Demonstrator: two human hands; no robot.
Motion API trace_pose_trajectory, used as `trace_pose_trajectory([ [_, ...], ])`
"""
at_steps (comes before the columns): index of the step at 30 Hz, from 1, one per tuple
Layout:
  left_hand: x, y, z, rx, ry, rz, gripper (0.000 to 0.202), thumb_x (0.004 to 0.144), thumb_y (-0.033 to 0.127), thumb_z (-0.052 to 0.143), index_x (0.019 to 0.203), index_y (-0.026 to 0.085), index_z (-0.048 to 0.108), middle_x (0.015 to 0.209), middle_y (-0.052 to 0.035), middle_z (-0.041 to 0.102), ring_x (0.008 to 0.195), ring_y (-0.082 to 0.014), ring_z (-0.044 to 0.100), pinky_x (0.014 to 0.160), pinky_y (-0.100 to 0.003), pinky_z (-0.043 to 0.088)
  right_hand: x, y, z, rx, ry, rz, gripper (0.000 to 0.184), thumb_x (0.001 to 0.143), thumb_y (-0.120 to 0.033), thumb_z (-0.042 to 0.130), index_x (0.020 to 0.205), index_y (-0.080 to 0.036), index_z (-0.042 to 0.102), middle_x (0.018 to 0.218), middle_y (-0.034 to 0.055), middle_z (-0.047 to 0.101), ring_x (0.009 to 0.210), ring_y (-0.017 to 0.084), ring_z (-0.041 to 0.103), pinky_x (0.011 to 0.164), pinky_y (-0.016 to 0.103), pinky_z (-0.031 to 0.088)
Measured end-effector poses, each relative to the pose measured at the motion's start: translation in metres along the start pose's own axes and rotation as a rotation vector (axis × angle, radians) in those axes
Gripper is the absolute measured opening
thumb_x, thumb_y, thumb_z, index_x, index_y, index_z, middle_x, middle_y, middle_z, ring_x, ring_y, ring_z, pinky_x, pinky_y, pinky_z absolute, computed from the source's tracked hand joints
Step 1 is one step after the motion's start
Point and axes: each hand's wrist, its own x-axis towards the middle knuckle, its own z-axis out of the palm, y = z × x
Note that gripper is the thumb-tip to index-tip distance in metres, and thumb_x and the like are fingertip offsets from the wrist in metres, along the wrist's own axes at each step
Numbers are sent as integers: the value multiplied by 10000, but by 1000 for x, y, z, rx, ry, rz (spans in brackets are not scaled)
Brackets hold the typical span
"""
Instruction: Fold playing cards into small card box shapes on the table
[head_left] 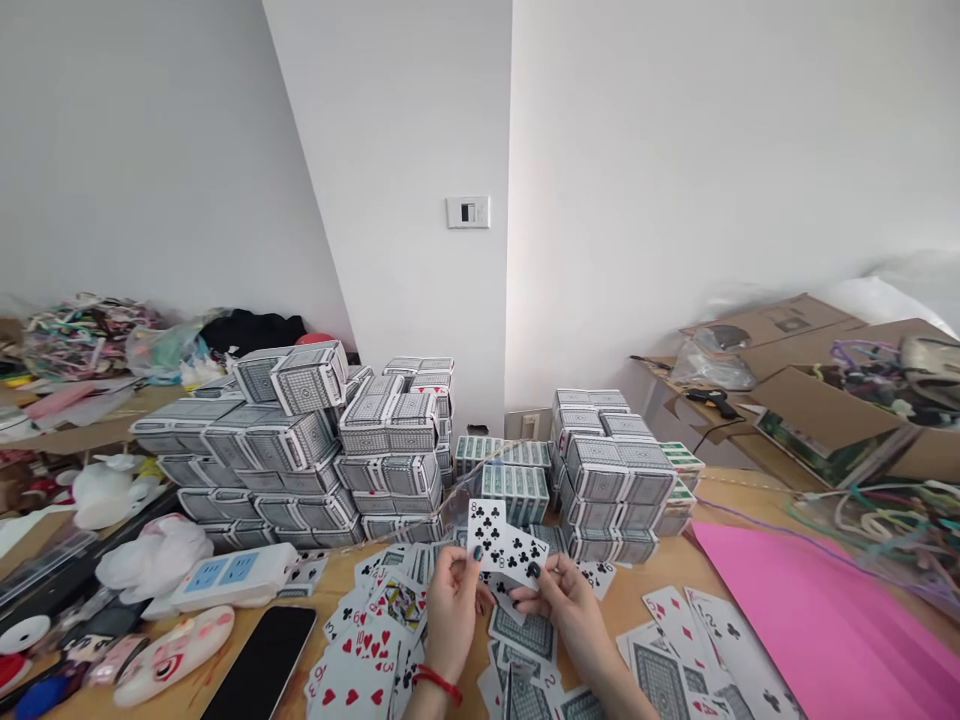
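In front of me my left hand (452, 605) pinches a playing card, the eight of clubs (486, 522), between thumb and fingers. A seven of clubs (527, 552) is gripped by my right hand (570, 600), tilted and overlapping the eight. At least one more card shows partly behind these two. Below the hands lie loose cards, some face-down (523, 632). Spread face-up cards (360, 640) cover the table to the left of my left hand. To the right of my right hand is another scattered pile of cards (667, 670).
Stacked card-covered blocks stand at the back left (285, 445) and back right (615, 475), with green-white boxes (514, 485) between. A black phone (262, 660), a power strip (236, 575) and a toy mask (176, 655) lie left. Pink paper (817, 620) lies right.
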Motion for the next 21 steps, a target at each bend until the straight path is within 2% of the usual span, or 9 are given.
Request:
trace_pose_trajectory([
  [3,-3,0,5,15,-97,8,226,747,384,510,675,202,398,492,44,499,473,-138,544,459,-216,382,0,-1,2,-25,-60,-15,348,663,-490,609,757,-200,442,559,-5,584,544,176,610,539,295,472],
  [7,-4,3,7,-23,-155,-50,213,732,366,528,693,193,410,511,36,519,458,-131,538,430,-211,378,1,-2,-2,-148,-76,-65,330,711,-499,548,770,-178,500,485,-25,521,403,111,480,423,230,383],
  [10,-4,8,6,-71,-160,-89,240,714,354,554,851,189,447,538,34,533,507,-146,557,463,-230,421,1,-5,-4,-220,-33,-115,316,720,-477,550,735,-162,534,455,-51,431,383,75,365,403,208,298],
  [13,-5,14,4,-108,-148,-95,419,703,350,566,1067,210,411,683,8,581,587,-154,564,503,-245,436,1,-7,-6,-264,-51,-107,326,706,-470,569,747,-147,558,462,-59,381,395,62,301,402,204,227],
  [14,-5,15,4,-98,-151,-79,379,711,361,551,1041,206,446,702,2,581,606,-151,555,523,-244,432,1,-7,-7,-276,-63,-99,333,703,-473,569,750,-144,561,459,-61,369,395,60,287,403,204,208],
  [17,-5,14,3,-19,-123,-16,217,732,386,510,743,171,532,604,21,514,557,-117,477,526,-215,382,2,-4,-9,-310,-77,-81,353,701,-496,556,736,-145,561,453,-65,355,391,58,271,402,206,179],
  [19,-4,11,3,37,-95,10,271,728,397,508,589,169,464,517,50,416,493,-91,390,484,-196,325,3,-1,-10,-346,-63,-75,361,700,-510,547,693,-149,549,447,-64,362,390,61,280,401,207,186],
  [21,-3,7,4,82,-82,20,323,714,403,522,527,176,389,478,68,329,462,-78,321,456,-190,277,4,1,-12,-391,-35,-78,376,694,-524,542,632,-154,524,433,-63,366,389,65,290,402,210,200],
])
